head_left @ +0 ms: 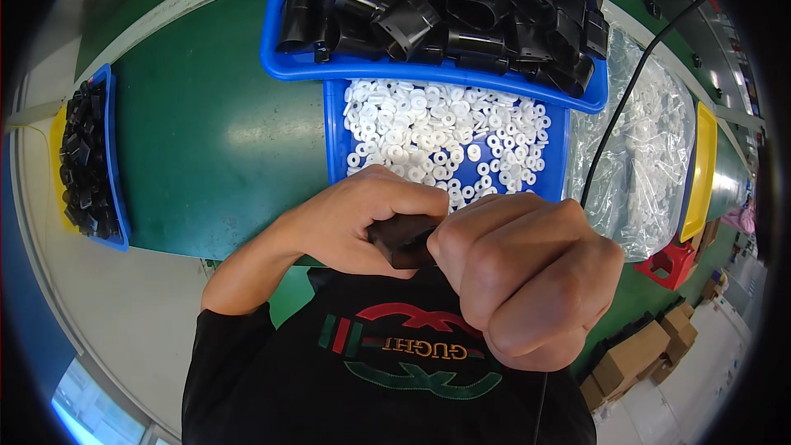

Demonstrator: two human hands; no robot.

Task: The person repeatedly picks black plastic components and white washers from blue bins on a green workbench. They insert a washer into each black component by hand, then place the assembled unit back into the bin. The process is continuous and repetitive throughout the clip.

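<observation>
Workbench (206, 132) with a green top spreads beyond the fingers and bends toward the dark rim at its sides. On it, beyond both hands, is a large blue tray (276, 66) full of black tubular parts (408, 25); the upper edge of the view cuts it off. Nearer to the fingers is a second blue tray (335, 140), whose far part is covered by the large one and whose near edge is partly behind the hands. To the right of the fingers lies a clear plastic bag (651, 140); its white contents are hard to make out, and a black cable (624, 107) crosses in front of it. The right hand (531, 280) has its fingers curled closed; its back hides the inside, so I cannot tell if it holds something. The left hand (362, 218) grips a dark piece (400, 241) between thumb and fingers, with its right end just beside the right fingers and partly hidden. Smallest are the white washers (412, 128), loose in the second tray, just beyond the fingers.
</observation>
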